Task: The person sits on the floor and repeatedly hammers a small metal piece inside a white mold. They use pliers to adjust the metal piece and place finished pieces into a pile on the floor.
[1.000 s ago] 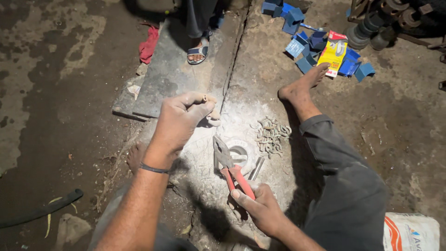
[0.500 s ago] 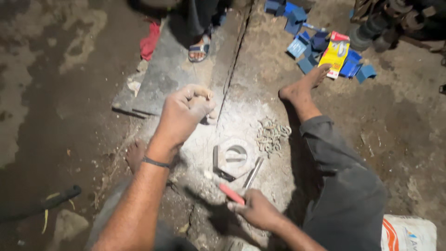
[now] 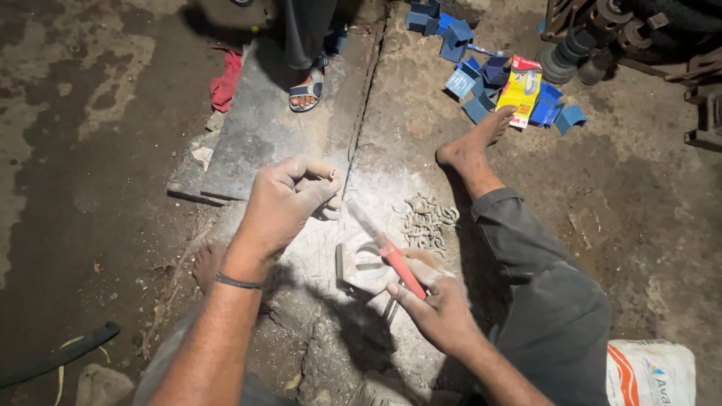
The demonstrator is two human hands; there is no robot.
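Left hand (image 3: 289, 199): closed, pinching a small tube (image 3: 329, 174) at the fingertips, above the block (image 3: 361, 265). Right hand (image 3: 436, 304): clasps red-handled pliers (image 3: 387, 250), nose angled up toward the tube. Step: bringing tool to piece. Loose rings (image 3: 425, 220) lie beyond the pliers.

Right hand (image 3: 440, 304) grips pliers (image 3: 387, 248) (red handles).

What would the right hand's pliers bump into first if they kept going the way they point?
The right hand holds red-handled pliers pointing up and left, toward the left hand. They would probably meet that hand's fingers first, though depth is hard to judge: the pliers might pass underneath.
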